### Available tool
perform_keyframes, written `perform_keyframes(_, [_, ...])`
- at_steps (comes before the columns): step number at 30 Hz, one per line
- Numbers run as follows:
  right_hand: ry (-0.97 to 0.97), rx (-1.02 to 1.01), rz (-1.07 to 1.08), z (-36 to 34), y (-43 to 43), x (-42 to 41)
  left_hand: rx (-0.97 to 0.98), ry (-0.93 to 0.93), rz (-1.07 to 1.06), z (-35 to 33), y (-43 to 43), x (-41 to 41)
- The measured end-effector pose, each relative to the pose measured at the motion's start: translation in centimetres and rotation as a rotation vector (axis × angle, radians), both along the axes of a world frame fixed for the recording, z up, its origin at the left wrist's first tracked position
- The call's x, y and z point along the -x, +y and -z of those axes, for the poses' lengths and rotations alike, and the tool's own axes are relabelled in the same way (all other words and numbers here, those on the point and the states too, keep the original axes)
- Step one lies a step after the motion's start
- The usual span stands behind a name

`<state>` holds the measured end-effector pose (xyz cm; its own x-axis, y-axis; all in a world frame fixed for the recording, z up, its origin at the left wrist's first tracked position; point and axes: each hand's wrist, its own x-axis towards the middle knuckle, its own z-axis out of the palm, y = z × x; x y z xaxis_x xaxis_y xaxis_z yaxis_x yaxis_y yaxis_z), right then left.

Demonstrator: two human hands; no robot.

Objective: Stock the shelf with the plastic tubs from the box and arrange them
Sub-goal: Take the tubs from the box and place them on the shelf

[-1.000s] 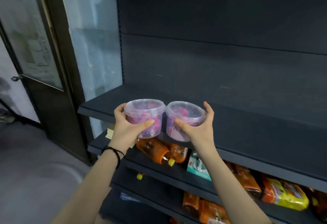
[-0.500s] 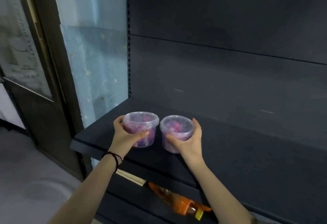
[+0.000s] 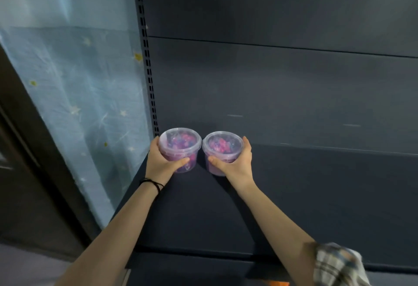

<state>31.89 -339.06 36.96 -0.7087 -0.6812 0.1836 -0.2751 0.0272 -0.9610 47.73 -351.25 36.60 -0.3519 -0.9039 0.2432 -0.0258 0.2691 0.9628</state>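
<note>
Two clear plastic tubs with lids, filled with pink, purple and blue pieces, stand side by side at the back left corner of the dark shelf [image 3: 294, 195]. My left hand [image 3: 161, 161] wraps around the left tub [image 3: 179, 143], which is close to the slotted upright. My right hand [image 3: 237, 161] grips the right tub [image 3: 222, 146]. The tubs almost touch at their rims. Both appear to rest on the shelf board near the back panel. The box is not in view.
The dark back panel [image 3: 282, 82] rises behind the tubs. A slotted metal upright [image 3: 148, 71] marks the shelf's left end. Blue star-patterned film [image 3: 79, 93] covers a pane to the left, beside a dark door frame [image 3: 27, 184].
Both hands have carried the tubs from the shelf's front edge deep to its back left corner. The view has moved closer, so the lower shelves have dropped out of sight.
</note>
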Motion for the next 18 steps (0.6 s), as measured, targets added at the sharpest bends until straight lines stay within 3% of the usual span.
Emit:
perform_keyframes(7, [-0.014, -0.022, 0.009, 0.6, -3.5, -0.7, -0.023, 0.062, -0.22, 1.0, -2.0, 2.8])
perform_keyframes(13, [0.001, -0.01, 0.106, 0.5, -4.8, 0.1, -0.01, 0.088, -0.101, 1.9, -2.9, 2.1])
perform_keyframes(18, [0.022, 0.015, 0.178, 0.8, -6.4, 0.3, 0.024, 0.026, -0.149, 1.8, -4.4, 3.1])
